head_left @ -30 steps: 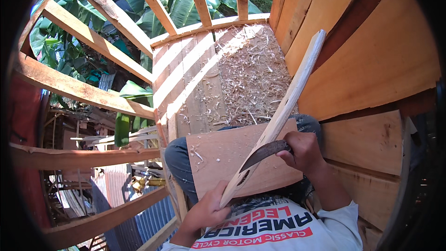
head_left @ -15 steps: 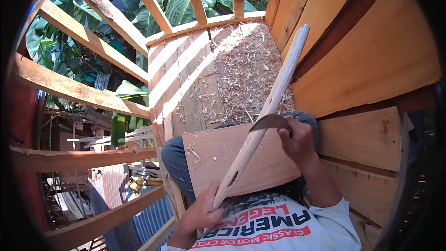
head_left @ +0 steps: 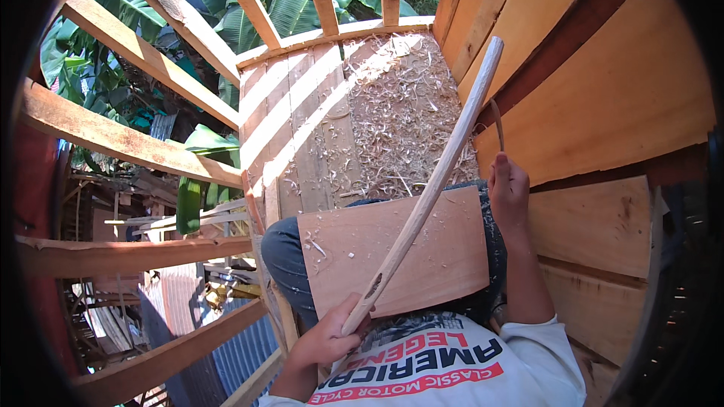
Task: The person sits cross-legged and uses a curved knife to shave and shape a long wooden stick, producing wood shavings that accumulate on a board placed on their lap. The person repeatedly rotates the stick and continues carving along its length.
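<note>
The curved knife [head_left: 499, 128] has left the stick [head_left: 452, 149], right hand [head_left: 510, 190] curled closed around it, left hand [head_left: 332, 337] likewise gripping the stick's near end, where slackening could cause rolling.

Your head camera, the left of two side-by-side fisheyes, looks steeply down and forward from above the wooden lap board [head_left: 377, 241], close enough to take in your T-shirt [head_left: 460, 347] on the board's near side, your left hand [head_left: 332, 333] by its near left corner and your right hand [head_left: 509, 188] by its far right one. Beyond the board's far edge it reaches over the plank floor [head_left: 407, 120] to banana leaves [head_left: 290, 7], with the railing [head_left: 136, 142] bowing on the board's left and the plank wall [head_left: 603, 83] on its right.
</note>
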Demonstrator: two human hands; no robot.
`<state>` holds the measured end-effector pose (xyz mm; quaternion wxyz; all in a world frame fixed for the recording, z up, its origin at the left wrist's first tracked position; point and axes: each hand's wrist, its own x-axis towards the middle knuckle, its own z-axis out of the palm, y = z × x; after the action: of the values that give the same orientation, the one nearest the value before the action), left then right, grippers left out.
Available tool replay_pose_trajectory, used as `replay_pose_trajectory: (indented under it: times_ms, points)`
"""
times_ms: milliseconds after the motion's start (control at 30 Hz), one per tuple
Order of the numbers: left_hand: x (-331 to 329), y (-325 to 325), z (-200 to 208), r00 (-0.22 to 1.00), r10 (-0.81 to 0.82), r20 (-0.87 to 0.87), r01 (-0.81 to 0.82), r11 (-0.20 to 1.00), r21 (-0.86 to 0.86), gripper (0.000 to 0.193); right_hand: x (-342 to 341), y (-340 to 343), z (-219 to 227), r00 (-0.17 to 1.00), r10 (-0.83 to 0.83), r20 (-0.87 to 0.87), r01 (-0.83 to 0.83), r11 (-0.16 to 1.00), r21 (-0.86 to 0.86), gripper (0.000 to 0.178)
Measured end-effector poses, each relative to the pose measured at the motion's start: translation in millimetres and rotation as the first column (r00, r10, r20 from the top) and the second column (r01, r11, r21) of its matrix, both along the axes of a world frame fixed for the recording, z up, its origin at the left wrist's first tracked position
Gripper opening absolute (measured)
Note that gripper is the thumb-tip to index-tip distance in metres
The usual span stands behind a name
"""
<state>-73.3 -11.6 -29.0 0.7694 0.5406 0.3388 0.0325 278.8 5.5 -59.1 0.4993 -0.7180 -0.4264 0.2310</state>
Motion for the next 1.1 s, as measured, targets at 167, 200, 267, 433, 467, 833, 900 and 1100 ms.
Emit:
replay_pose_trajectory:
  times_ms: [167, 200, 267, 433, 467, 833, 900, 1100]
  points:
    - [6.0, -1.0, 12.8, 0.992, 0.125, 0.029, -0.111, 0.949, -0.295, 0.054, -45.6, -25.5, 6.4, 0.949, 0.285, 0.132, -0.295, 0.953, 0.063, 0.055]
    - [8.0, 0.5, 14.8, 0.991, 0.133, -0.006, -0.129, 0.943, -0.307, 0.055, -52.3, -29.7, 6.7, 0.916, 0.326, 0.233, -0.35, 0.935, 0.066, 0.056]
    - [8.8, 2.2, 11.1, 0.994, 0.109, -0.018, -0.11, 0.961, -0.253, 0.055, -61.5, -27.9, 15.5, 0.883, 0.352, 0.311, -0.381, 0.924, 0.036, 0.056]
    - [12.5, 5.9, 14.4, 0.981, 0.042, -0.189, 0.028, 0.934, 0.356, 0.057, -44.7, -18.3, 16.9, 0.823, 0.228, 0.52, -0.295, 0.954, 0.049, 0.053]
    - [13.9, 5.0, 16.6, 0.98, 0.036, -0.195, 0.035, 0.938, 0.345, 0.057, -36.7, -14.5, 20.2, 0.798, 0.225, 0.559, -0.284, 0.959, 0.019, 0.056]
    - [10.6, -16.1, 8.7, 0.981, 0.022, -0.192, -0.045, 0.992, -0.118, 0.053, 21.1, -13.7, 8.0, 0.988, -0.014, 0.151, 0.01, 1.0, 0.029, 0.06]
    - [11.4, -11.9, -3.2, 0.991, 0.133, -0.002, -0.131, 0.975, -0.182, 0.056, -3.8, -18.2, -1.2, 0.987, 0.076, 0.142, -0.082, 0.996, 0.043, 0.061]
    - [58.1, 26.7, 20.8, 0.84, 0.475, 0.26, -0.315, 0.819, -0.479, 0.052, -59.3, -45.0, -24.6, 0.929, 0.237, -0.285, -0.247, 0.969, 0.001, 0.066]
